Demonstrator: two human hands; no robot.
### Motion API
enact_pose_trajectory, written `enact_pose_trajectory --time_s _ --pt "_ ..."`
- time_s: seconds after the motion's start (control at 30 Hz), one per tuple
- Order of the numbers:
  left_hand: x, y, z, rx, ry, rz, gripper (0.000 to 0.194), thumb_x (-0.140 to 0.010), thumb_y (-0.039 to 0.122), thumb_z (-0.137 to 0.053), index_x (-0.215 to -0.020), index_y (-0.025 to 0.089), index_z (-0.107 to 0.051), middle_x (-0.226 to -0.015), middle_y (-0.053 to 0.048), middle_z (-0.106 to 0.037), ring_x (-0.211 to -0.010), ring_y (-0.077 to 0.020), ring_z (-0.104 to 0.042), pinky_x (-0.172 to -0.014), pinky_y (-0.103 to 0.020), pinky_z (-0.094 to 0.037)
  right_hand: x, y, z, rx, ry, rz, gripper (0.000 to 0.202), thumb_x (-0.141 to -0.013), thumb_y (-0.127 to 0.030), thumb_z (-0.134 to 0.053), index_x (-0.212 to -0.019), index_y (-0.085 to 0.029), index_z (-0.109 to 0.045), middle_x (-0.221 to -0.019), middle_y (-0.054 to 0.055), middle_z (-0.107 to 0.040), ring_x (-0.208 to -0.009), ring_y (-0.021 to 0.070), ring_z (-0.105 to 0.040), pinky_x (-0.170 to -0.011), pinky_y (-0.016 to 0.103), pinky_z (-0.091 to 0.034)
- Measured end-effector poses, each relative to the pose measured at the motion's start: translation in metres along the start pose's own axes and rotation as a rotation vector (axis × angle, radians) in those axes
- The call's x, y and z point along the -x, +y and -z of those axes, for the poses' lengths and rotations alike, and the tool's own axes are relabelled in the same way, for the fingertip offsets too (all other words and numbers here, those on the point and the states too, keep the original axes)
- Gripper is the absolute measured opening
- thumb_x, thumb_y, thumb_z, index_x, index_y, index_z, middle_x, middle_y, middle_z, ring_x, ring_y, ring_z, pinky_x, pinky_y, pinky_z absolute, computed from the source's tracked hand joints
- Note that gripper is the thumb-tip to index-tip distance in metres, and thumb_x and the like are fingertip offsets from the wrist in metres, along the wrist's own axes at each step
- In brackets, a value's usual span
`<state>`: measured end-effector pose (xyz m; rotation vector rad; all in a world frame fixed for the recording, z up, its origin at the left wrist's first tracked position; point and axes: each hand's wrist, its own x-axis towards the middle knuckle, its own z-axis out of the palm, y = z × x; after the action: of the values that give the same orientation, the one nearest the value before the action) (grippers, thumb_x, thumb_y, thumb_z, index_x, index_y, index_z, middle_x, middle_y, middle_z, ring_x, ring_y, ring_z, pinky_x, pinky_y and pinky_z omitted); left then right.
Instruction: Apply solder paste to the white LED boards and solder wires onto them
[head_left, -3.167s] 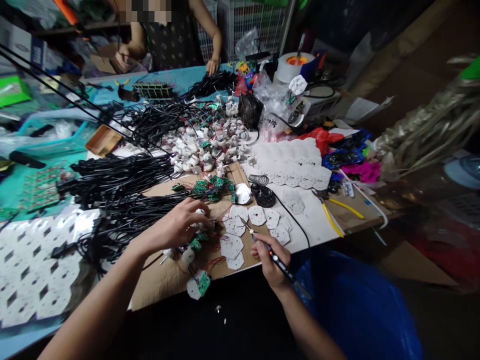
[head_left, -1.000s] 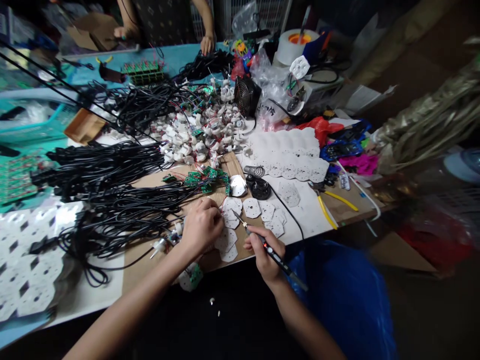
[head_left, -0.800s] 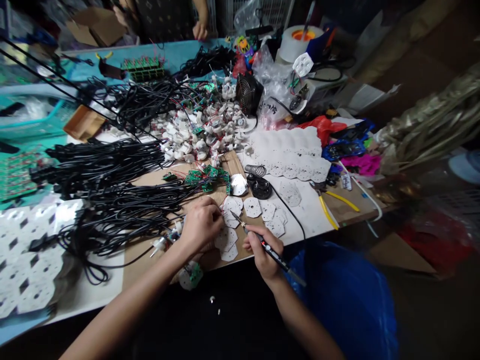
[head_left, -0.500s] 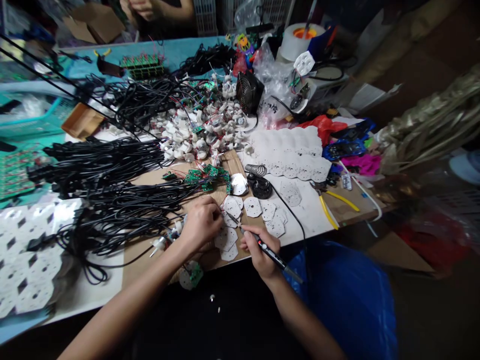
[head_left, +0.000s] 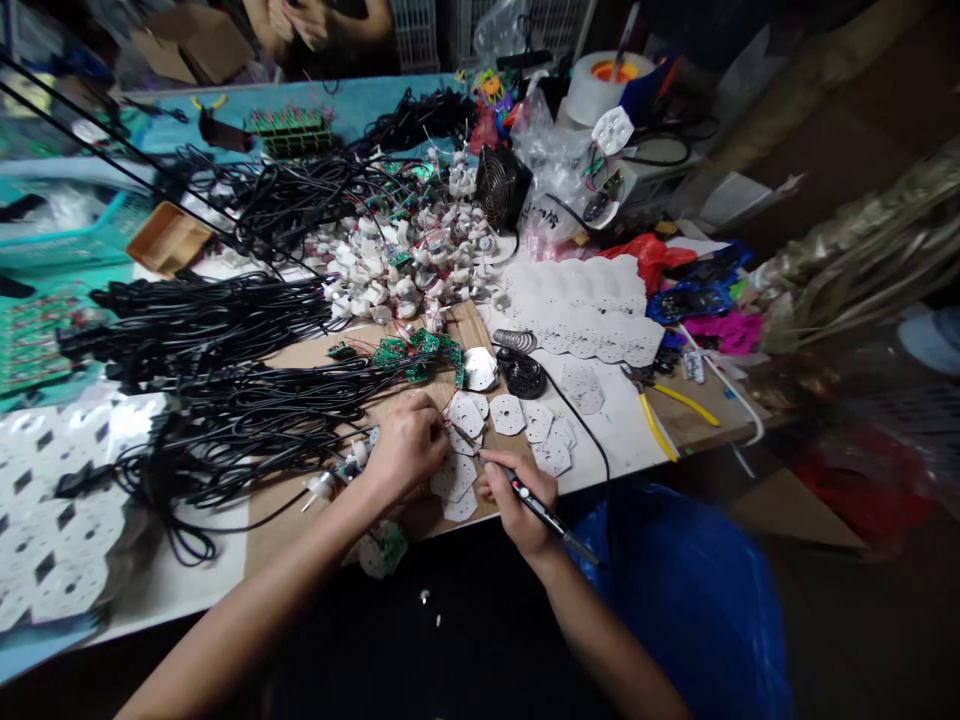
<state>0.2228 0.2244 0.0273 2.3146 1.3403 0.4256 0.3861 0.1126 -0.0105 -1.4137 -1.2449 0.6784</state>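
Observation:
My right hand (head_left: 521, 500) is closed round a black soldering iron (head_left: 551, 518), whose tip points up and left over white octagonal plates (head_left: 465, 412). Beside that tip, my left hand (head_left: 407, 440) has its fingers pinched together at the left edge of the plates; a thin red wire shows near the fingertips, but what they hold is hidden. Small green circuit boards (head_left: 420, 355) with red wires lie just above my left hand. Below my left wrist, a round plate with a green board (head_left: 382, 550) hangs at the table edge.
Black cables (head_left: 247, 400) cover the left side, with a heap of white parts (head_left: 409, 260) behind. A coiled iron stand (head_left: 515, 341), yellow-handled pliers (head_left: 679, 402) and white sheets (head_left: 585, 300) are on the right. Another person's hands (head_left: 300, 20) are across the table.
The view has shifted very slightly. My right hand and the iron have moved a little to the left; my left hand stays in nearly the same place.

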Motion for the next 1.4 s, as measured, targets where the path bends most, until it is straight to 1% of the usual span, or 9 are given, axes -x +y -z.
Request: enact_pose_trajectory --time_s 0.1,0.23,0.37,0.47,0.6,0.73,0.97,1.1,1.4 --pt "0.0001 0.0002 -0.0007 -0.017 0.009 -0.005 0.015 -0.074 0.007 -0.059 -0.063 0.015 -0.066 -0.079 -0.006 -0.064 -0.074 -0.0164 -0.059 -0.068 -0.028 -0.045 0.0006 -0.0003 -0.0017 0.013 0.007 0.023 0.018 -0.094 -0.025 -0.06 -0.106 -0.021 -0.073 -0.064 -0.001 -0.073 -0.056 0.0134 -0.071 -0.057 0.022 -0.06" --pt "0.0003 0.0003 -0.0007 -0.014 0.015 -0.01 0.015 -0.074 0.007 -0.059 -0.063 0.016 -0.065 -0.079 -0.005 -0.064 -0.074 -0.0164 -0.059 -0.068 -0.028 -0.045 0.0021 -0.0008 -0.0032 0.031 0.023 0.02 0.018 -0.094 -0.025 -0.06 -0.106 -0.022 -0.073 -0.069 0.0 -0.075 -0.059 0.0142 -0.072 -0.058 0.023 -0.061" --pt "0.001 -0.0002 -0.0007 0.001 0.03 -0.02 0.015 -0.073 0.006 -0.059 -0.063 0.015 -0.066 -0.079 -0.006 -0.064 -0.075 -0.0171 -0.06 -0.069 -0.028 -0.046 0.0033 -0.0029 -0.0005 0.043 0.035 0.038 0.018 -0.094 -0.026 -0.059 -0.105 -0.022 -0.073 -0.072 0.001 -0.076 -0.061 0.015 -0.073 -0.058 0.023 -0.062" --pt "0.0028 -0.0017 -0.0008 0.015 0.037 -0.027 0.016 -0.076 0.007 -0.06 -0.065 0.016 -0.068 -0.079 -0.005 -0.065 -0.075 -0.0165 -0.06 -0.069 -0.028 -0.047 0.0048 -0.0048 0.0024 0.026 0.044 0.001 0.018 -0.095 -0.026 -0.059 -0.105 -0.022 -0.073 -0.073 0.001 -0.076 -0.06 0.0148 -0.073 -0.058 0.023 -0.062" --pt "0.0054 -0.0041 0.0008 0.026 0.025 -0.055 0.017 -0.084 0.013 -0.061 -0.071 0.017 -0.071 -0.083 -0.005 -0.067 -0.073 -0.015 -0.06 -0.07 -0.028 -0.049 0.0072 -0.0043 0.0041 -0.021 0.064 -0.059 0.02 -0.095 -0.029 -0.057 -0.105 -0.021 -0.073 -0.077 0.002 -0.077 -0.058 0.0142 -0.073 -0.057 0.023 -0.062" --pt "0.0062 -0.0038 0.0018 0.012 0.031 -0.085 0.019 -0.087 0.017 -0.061 -0.072 0.017 -0.071 -0.085 -0.005 -0.067 -0.074 -0.015 -0.06 -0.07 -0.028 -0.049 0.0081 -0.0026 0.0042 -0.041 0.075 -0.081 0.02 -0.095 -0.03 -0.058 -0.105 -0.021 -0.073 -0.076 0.002 -0.076 -0.056 0.0138 -0.073 -0.055 0.022 -0.061" --pt "0.0066 0.0015 -0.0031 -0.068 0.094 -0.115 0.022 -0.084 0.012 -0.059 -0.064 0.016 -0.068 -0.079 -0.006 -0.064 -0.073 -0.0163 -0.058 -0.068 -0.029 -0.047 0.0061 -0.0049 0.0055 0.007 0.046 -0.028 0.019 -0.095 -0.027 -0.058 -0.105 -0.021 -0.073 -0.072 0.001 -0.076 -0.059 0.014 -0.073 -0.058 0.022 -0.061" --pt "0.0074 0.0009 -0.0049 -0.076 0.089 -0.117 0.021 -0.082 0.011 -0.059 -0.063 0.016 -0.067 -0.08 -0.006 -0.063 -0.074 -0.017 -0.058 -0.07 -0.03 -0.047 0.0049 -0.0063 0.005 0.014 0.023 -0.004 0.018 -0.094 -0.025 -0.059 -0.105 -0.021 -0.073 -0.069 0.0 -0.075 -0.058 0.0138 -0.073 -0.058 0.022 -0.061" --pt "0.0074 0.0009 -0.0049 -0.074 0.056 -0.098 0.022 -0.081 0.011 -0.059 -0.062 0.016 -0.067 -0.081 -0.006 -0.062 -0.075 -0.0169 -0.058 -0.071 -0.03 -0.047 0.0052 -0.0014 0.004 0.055 -0.005 0.052 0.018 -0.094 -0.025 -0.059 -0.105 -0.021 -0.073 -0.076 0.002 -0.077 -0.064 0.0147 -0.074 -0.059 0.021 -0.061"
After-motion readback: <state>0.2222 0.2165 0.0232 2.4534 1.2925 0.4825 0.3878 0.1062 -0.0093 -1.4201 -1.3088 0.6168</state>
